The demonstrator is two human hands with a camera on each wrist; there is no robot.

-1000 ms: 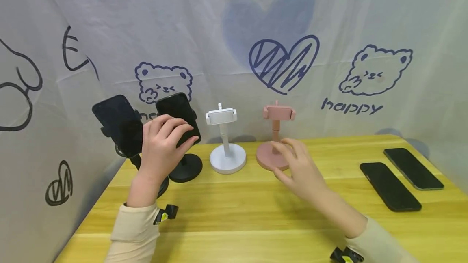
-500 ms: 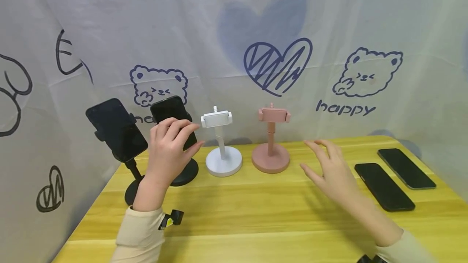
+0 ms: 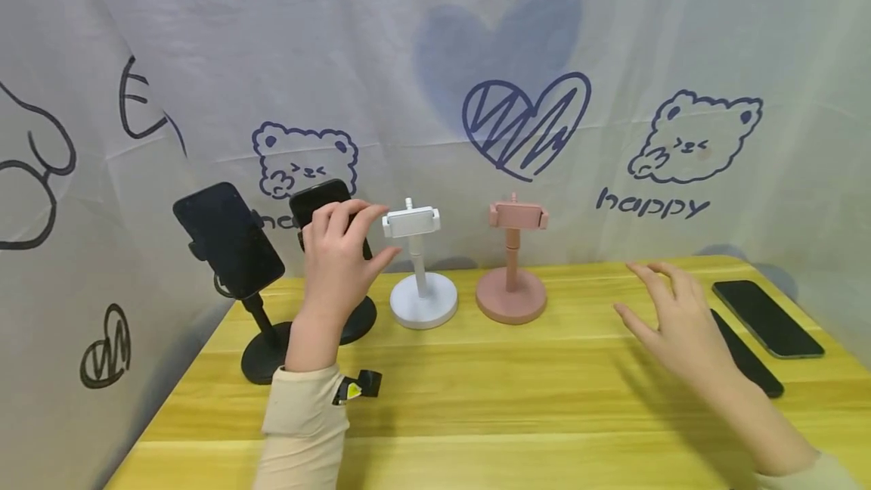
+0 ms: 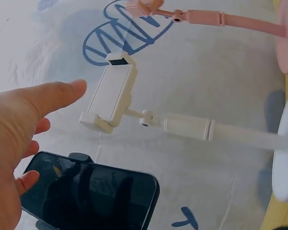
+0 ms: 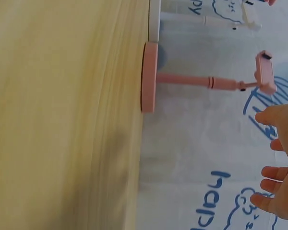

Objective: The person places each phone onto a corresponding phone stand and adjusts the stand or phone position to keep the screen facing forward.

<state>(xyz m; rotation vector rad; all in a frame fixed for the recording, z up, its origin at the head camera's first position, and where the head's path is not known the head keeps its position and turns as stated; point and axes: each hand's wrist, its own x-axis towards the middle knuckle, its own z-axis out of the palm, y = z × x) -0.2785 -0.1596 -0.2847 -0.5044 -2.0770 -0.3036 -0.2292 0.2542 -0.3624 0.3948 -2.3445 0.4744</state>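
My left hand (image 3: 336, 252), fingers loosely bent with thumb and fingertips apart, holds nothing. It overlaps a black phone (image 3: 318, 195) that sits in a black phone stand (image 3: 361, 321). Its fingertips come close to the white phone stand (image 3: 423, 301), whose clamp (image 4: 110, 91) has no phone in it. In the head view, my right hand (image 3: 680, 324) hovers with spread fingers over the right side of the table. Beneath its wrist side lies a black phone (image 3: 748, 361), partly hidden. A second dark phone (image 3: 769, 320) lies just beyond.
A pink phone stand (image 3: 512, 301) with a bare clamp stands right of the white one. At the far left, another black stand (image 3: 261, 354) bears a tilted phone (image 3: 227, 237). A patterned cloth (image 3: 381, 59) hangs behind the wooden table (image 3: 476, 399).
My left hand has moved right, away from the phone in the second black stand toward the white stand. My right hand has moved right, from the pink stand to the phones on the table.
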